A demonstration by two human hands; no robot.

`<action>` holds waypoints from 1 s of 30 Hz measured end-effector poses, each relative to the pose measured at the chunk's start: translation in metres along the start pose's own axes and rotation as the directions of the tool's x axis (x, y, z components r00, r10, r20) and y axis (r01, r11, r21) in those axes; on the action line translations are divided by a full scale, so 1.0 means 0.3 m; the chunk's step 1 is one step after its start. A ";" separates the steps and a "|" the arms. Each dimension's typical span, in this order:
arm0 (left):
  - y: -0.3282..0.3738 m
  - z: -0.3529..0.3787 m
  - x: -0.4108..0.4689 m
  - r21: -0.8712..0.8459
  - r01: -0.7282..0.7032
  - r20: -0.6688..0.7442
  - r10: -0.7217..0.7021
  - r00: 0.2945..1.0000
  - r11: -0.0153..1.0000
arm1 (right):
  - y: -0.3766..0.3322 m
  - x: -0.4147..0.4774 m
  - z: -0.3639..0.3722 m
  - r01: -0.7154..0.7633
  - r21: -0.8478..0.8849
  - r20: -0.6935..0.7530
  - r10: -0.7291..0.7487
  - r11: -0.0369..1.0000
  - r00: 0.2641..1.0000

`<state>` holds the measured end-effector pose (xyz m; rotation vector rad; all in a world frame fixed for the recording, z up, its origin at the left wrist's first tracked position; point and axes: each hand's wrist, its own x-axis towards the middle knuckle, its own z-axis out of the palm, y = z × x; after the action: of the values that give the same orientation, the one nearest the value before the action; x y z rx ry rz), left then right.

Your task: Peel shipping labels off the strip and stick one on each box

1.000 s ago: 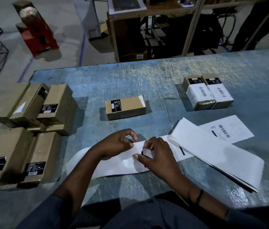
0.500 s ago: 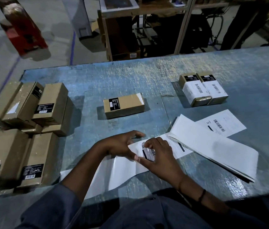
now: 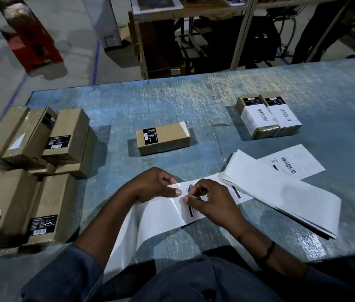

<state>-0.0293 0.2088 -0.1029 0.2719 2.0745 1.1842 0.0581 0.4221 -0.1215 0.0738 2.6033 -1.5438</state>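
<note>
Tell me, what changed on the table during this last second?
The empty backing of the label strip slid toward the person and now hangs over the table's near edge. The left hand still holds the strip; the right hand still pinches a label's corner. The boxes stayed put.

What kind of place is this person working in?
Probably a warehouse packing bench: piled cardboard boxes, a strip of shipping labels on a scuffed blue table, and metal shelving behind.
</note>
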 end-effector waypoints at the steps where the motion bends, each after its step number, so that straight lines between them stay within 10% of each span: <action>1: -0.004 0.001 0.000 -0.027 0.001 0.006 -0.001 1.000 1.000 | -0.001 0.006 0.003 -0.001 -0.003 -0.003 0.001 1.000 1.000; 30: -0.043 0.037 0.007 -0.049 -0.149 0.014 0.150 0.989 0.988 | 0.011 0.038 -0.027 -0.060 0.059 0.083 0.055 0.996 0.995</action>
<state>-0.0213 0.2101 -0.1180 0.4202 2.0362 1.3132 0.0465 0.4306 -0.1221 0.0891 2.4704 -1.5726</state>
